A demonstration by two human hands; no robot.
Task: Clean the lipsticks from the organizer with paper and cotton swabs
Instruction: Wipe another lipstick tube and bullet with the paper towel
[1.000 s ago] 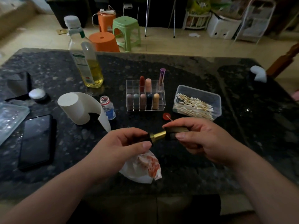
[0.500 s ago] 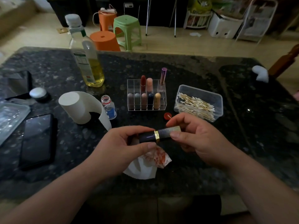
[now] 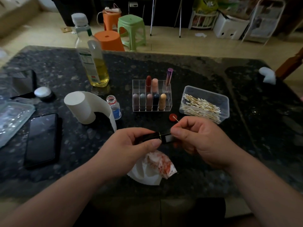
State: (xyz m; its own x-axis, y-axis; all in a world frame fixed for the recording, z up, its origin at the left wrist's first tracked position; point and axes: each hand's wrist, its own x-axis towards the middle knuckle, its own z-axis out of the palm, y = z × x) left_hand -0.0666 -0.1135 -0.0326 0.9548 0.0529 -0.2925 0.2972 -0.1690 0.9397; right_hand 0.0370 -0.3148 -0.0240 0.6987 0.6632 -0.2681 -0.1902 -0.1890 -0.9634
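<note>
My left hand curls round the base of a dark lipstick tube with a thin gold band, which I hold level over the table's near edge. The table is dark speckled stone. My right hand pinches the cap end of the tube between thumb and forefinger, and a thin wooden cotton swab sticks up from the same fingers. The cap looks seated, so I judge this lipstick wiped and closed, ready to go back. A crumpled white paper smeared with red lies on the table just under my left hand, which fits that reading.

At mid-table stands the clear acrylic organizer. It has five lipsticks in its front row and three behind, and its back-left compartments are empty. I cannot tell from here which of the standing ones are already clean. Just right of it is the clear plastic box of cotton swabs, well stocked. Toward the left edge is the white paper roll with a sheet hanging loose. Supplies are plentiful and one tube is in hand. Returning it, and probably cleaning more tubes, is what I judge is left.
</note>
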